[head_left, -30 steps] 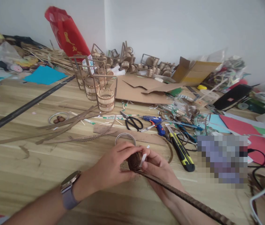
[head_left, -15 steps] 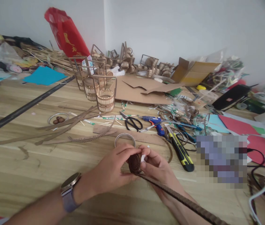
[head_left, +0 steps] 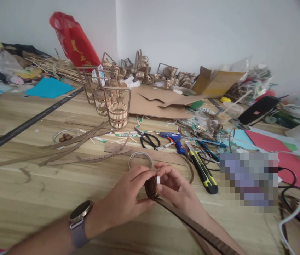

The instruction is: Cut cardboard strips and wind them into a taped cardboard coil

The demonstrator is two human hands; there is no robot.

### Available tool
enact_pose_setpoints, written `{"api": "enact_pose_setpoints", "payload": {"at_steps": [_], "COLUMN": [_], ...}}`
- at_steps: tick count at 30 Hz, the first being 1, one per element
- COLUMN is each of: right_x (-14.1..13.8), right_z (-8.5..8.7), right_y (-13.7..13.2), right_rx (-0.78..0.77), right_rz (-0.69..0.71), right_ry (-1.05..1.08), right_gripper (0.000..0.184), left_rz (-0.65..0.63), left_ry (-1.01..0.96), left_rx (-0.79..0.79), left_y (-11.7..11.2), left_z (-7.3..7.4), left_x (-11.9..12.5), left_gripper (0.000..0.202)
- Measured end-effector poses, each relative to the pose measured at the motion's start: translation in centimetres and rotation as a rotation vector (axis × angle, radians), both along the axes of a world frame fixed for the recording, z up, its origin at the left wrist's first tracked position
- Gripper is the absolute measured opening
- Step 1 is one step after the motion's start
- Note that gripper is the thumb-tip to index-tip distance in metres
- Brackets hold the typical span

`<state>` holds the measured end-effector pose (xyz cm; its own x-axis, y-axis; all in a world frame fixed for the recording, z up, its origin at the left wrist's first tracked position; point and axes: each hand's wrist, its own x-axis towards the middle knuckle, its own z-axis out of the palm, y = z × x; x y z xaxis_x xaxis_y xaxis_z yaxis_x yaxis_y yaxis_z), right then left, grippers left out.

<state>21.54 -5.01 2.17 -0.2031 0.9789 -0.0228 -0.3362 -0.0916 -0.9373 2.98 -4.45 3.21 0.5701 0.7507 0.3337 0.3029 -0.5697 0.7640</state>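
A tightly wound coil of brown corrugated cardboard strip (head_left: 151,187) sits between my two hands. My left hand (head_left: 128,193), with a watch on its wrist, is closed round the coil from the left, fingers on top and thumb below. My right hand (head_left: 178,187) pinches a small white piece (head_left: 158,180) against the coil's right side; what that piece is I cannot tell. The strip's loose tail (head_left: 197,226) runs from the coil's underside down to the right, over my right forearm. Just behind my hands lies a pale ring (head_left: 140,154).
A yellow-black utility knife (head_left: 204,170), blue glue gun (head_left: 175,138) and black scissors (head_left: 150,140) lie beyond my hands. Small slatted buckets (head_left: 118,115) stand behind, near cardboard sheets (head_left: 152,102). Cardboard strips (head_left: 73,148) lie left; a white cable (head_left: 295,216) runs along the right.
The coil has turned slightly, its spiral face now seen more edge-on, and the white piece sits closer against it. Both hands keep their hold; the view has shifted slightly.
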Motion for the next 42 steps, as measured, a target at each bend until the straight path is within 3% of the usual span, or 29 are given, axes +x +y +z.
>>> {"api": "enact_pose_setpoints", "payload": {"at_steps": [6,10,12,21,29,32,39,42], "right_x": [0.6,0.5,0.4,0.3,0.5,0.6,1.1,1.4], "right_z": [-0.2,-0.1,-0.1,-0.5,-0.7,-0.6,-0.4,0.0], "right_y": [0.1,0.2,0.1,0.1,0.2,0.3,0.9,0.9], "right_rx": [0.034,0.270,0.324,0.344,0.343,0.350,0.298,0.216], "right_rz": [0.037,-0.113,-0.121,-0.123,-0.061,-0.026,0.043,-0.053], "right_ry": [-0.116,-0.213,-0.258,-0.320,-0.311,-0.312,-0.321,-0.286], "right_gripper": [0.049,0.020,0.015,0.008,0.016,0.017,0.047,0.037], "left_rz": [0.041,0.076,0.081,0.094,0.101,0.056,-0.003,0.033], "left_ry": [0.013,-0.010,-0.021,-0.001,-0.078,-0.103,-0.021,0.012], "left_rx": [0.061,0.056,0.043,0.040,0.101,0.144,0.204,0.239], "left_y": [-0.1,0.0,0.1,-0.1,-0.3,-0.2,0.1,0.3], "left_z": [-0.6,-0.9,-0.9,-0.6,-1.4,-1.3,-0.6,-0.9], "left_x": [0.1,0.3,0.3,0.1,0.0,-0.1,-0.3,-0.3], "left_gripper": [0.053,0.051,0.050,0.051,0.067,0.065,0.048,0.050]}}
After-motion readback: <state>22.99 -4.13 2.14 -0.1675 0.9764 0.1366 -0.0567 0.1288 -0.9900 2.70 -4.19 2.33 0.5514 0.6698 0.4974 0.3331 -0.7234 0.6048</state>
